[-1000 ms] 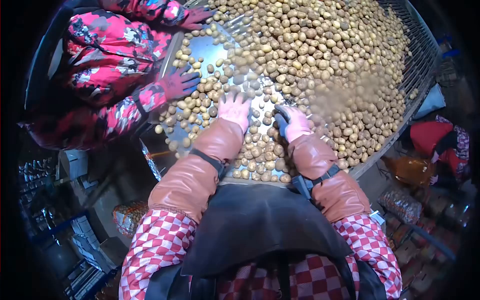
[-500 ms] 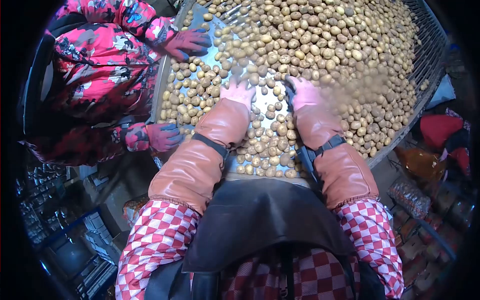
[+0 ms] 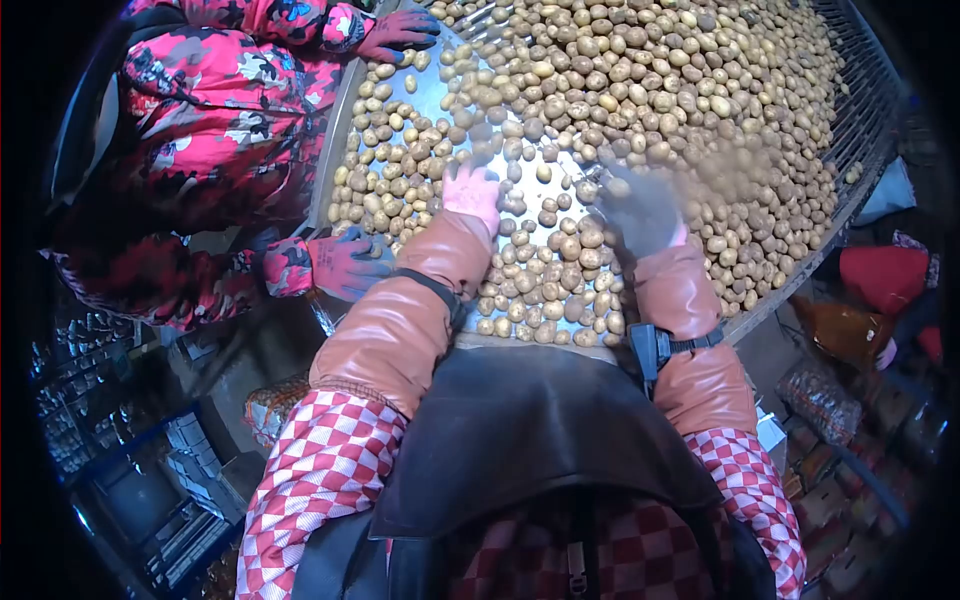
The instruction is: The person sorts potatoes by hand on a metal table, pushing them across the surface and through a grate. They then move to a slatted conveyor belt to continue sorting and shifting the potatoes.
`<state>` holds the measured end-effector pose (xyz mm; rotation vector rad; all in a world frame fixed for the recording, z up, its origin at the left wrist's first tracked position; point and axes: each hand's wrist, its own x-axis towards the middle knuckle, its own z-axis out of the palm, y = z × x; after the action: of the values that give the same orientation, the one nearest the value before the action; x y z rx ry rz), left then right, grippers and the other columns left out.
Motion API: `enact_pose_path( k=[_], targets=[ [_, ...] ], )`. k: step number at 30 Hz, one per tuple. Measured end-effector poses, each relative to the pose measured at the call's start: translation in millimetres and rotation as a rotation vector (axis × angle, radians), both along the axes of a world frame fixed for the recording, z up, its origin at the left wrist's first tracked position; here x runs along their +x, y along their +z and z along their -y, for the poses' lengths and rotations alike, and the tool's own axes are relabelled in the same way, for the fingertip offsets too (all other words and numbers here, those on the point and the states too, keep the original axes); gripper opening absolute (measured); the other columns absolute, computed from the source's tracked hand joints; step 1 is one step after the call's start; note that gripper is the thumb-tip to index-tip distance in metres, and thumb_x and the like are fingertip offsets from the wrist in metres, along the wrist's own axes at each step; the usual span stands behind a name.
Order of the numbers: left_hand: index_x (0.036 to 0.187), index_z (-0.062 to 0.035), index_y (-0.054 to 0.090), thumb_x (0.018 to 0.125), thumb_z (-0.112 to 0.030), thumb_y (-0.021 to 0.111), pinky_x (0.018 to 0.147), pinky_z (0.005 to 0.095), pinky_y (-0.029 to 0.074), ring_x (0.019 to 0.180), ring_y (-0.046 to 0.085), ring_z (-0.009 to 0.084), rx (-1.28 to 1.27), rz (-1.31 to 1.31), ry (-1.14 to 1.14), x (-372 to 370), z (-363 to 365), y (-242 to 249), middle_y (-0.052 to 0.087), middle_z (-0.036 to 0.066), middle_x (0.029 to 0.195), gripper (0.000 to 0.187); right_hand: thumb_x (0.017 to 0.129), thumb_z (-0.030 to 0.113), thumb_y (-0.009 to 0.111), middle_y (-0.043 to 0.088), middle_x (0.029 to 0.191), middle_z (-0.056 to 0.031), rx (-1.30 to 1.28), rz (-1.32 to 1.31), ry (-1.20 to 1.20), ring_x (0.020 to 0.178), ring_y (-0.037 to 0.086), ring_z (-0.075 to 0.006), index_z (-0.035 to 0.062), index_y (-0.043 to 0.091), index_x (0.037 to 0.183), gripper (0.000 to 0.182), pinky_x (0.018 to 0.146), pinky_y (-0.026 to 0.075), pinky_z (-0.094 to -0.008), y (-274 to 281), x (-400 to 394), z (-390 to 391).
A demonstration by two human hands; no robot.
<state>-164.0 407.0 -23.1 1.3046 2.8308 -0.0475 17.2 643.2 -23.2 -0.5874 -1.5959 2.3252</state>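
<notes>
My left hand (image 3: 470, 194), in a pink glove, lies back-up on the metal sheet (image 3: 515, 190) among small yellowish potatoes (image 3: 560, 262). Its fingers are stretched forward and a little apart, touching the potatoes ahead of them. My right hand (image 3: 645, 212) is turned so that the glove's dark grey palm side shows, and it is smeared by motion. One potato (image 3: 617, 187) overlaps its fingertips; I cannot tell whether the fingers grip it. A large heap of potatoes (image 3: 690, 90) lies just beyond and right of that hand. Brown sleeve covers reach up both forearms.
To the left stands a person in a pink camouflage jacket (image 3: 220, 110), with one gloved hand (image 3: 400, 35) at the table's far left and the other (image 3: 345, 262) by its near left edge. Dark slats (image 3: 860, 110) border the heap. At right, another person's red clothing (image 3: 880, 278) shows.
My right hand has moved right and turned over, from back-up to palm side showing. The left hand stays nearly in place. The neighbour's upper hand has shifted up and right.
</notes>
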Motion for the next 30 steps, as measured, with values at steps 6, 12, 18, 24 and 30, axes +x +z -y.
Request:
enact_pose_path(
  k=[6,12,18,24,30],
  targets=[
    [0.089,-0.0120,0.075,0.079,-0.020,0.075,0.098,0.0424,0.048,0.113,0.060,0.0314,0.733,0.383,0.246,8.1,35.2,40.3,0.071,0.008,0.110,0.013,0.093,-0.010,0.056,0.055,0.135,-0.0157,-0.801,-0.123,0.005,0.122,0.060,-0.0332,0.0067,0.060,0.122,0.034,0.100,0.055,-0.0559,23.4,54.9,32.4],
    [0.099,-0.0078,0.076,0.082,-0.016,0.073,0.084,0.0377,0.054,0.100,0.069,0.0290,0.538,1.020,0.608,52.7,34.7,75.3,0.071,0.013,0.107,0.019,0.100,0.026,0.061,0.060,0.099,-0.0043,-0.490,0.328,0.199,0.073,0.055,-0.0085,0.0073,0.059,0.134,0.039,0.062,0.046,-0.0246,50.6,37.3,93.6],
    [0.088,-0.0083,0.077,0.083,-0.021,0.071,0.105,0.0440,0.046,0.121,0.059,0.0346,0.501,0.457,0.136,113.7,26.8,65.7,0.069,0.011,0.119,0.015,0.096,0.066,0.055,0.067,0.121,-0.0085,-0.246,0.342,0.388,0.100,0.063,-0.0184,0.0133,0.060,0.135,0.066,0.088,0.052,-0.0356,96.2,29.2,106.2],
    [0.112,-0.0117,0.075,0.090,-0.029,0.072,0.101,0.0420,0.049,0.117,0.063,0.0347,0.466,0.996,0.308,136.7,23.8,87.7,0.067,0.015,0.128,0.028,0.104,0.030,0.052,0.067,0.106,-0.0043,0.220,-0.033,0.201,0.088,0.065,-0.0155,0.0113,0.064,0.125,0.030,0.074,0.056,-0.0315,24.7,60.3,112.6],
    [0.120,-0.0141,0.069,0.088,-0.025,0.062,0.095,0.0425,0.049,0.112,0.064,0.0285,0.103,0.040,0.055,83.6,-9.3,12.0,0.070,0.011,0.119,0.034,0.099,0.022,0.065,0.056,0.080,0.0048,-0.585,0.374,0.035,0.064,0.050,-0.0054,0.0091,0.066,0.117,0.022,0.054,0.043,-0.0185,37.5,74.1,95.1]
  ],
)
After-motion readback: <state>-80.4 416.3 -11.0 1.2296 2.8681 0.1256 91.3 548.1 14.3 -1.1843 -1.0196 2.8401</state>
